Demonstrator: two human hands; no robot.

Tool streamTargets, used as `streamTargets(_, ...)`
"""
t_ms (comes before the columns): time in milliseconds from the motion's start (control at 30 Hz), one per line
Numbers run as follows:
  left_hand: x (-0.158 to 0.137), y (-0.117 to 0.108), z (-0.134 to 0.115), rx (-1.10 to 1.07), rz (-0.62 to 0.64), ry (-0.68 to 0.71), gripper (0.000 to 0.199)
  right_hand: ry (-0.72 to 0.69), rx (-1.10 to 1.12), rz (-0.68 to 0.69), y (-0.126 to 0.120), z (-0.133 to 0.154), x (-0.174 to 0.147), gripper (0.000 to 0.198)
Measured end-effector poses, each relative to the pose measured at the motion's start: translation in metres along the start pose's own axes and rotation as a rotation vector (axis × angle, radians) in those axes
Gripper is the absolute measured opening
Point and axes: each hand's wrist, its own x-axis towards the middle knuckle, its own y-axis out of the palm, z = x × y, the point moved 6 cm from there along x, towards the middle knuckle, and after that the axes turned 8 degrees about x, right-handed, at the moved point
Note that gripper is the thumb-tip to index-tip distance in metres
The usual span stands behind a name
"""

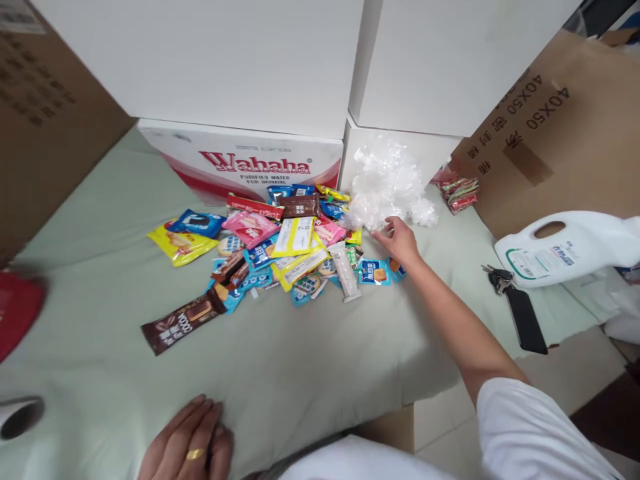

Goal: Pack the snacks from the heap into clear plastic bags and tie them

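My right hand (399,243) is at the lower edge of a crumpled heap of clear plastic bags (383,183), fingers bent and apart. Its fingertips meet the plastic; nothing shows firmly held. Left of it lies a pile of packaged snacks: yellow-and-white packets (295,237), a pink wafer packet (251,229), blue biscuit packets (374,272) and a pale wrapped bar (345,272). A brown cocoa bar (184,323) lies at the pile's near left. My left hand (187,443), with a gold ring, rests on the green sheet (310,360) near its front edge, fingers extended side by side, holding nothing visible.
Behind the snacks stand a Wahaha carton (250,157) and white boxes (240,60). Brown cardboard (545,133) closes the right side. Red packets (459,193), a white jug (565,247), keys (499,279) and a black phone-like object (526,320) lie to the right.
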Motion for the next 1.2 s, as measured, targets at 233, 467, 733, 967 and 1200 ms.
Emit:
streamTargets(233, 0.014, -0.01, 0.008, -0.401, 0.035, -0.347, 0.013, 0.212, 0.307, -0.085, -0.019, 0.002, -0.052, 0.04)
streamTargets(467, 0.105, 0.052, -0.041, -1.388, 0.582, -0.686, 0.041, 0.411, 0.88, 0.202, 0.019, 0.02, -0.188, 0.044)
streamTargets(733, 0.145, 0.104, -0.062, -1.779, 0.536, -0.73, 0.059, 0.162, 0.529, 0.151, 0.063, 0.05, -0.224, 0.037)
streamTargets(967, 0.136, 0.105, -0.054, -1.821, 0.472, -0.733, 0.056, 0.1, 0.484, 0.241, 0.083, 0.056, -0.251, 0.039)
streamTargets(1200, 0.139, 0.108, -0.051, -2.023, 0.525, -0.818, 0.054, 0.446, 0.936, -0.063, 0.046, 0.031, -0.241, 0.044)
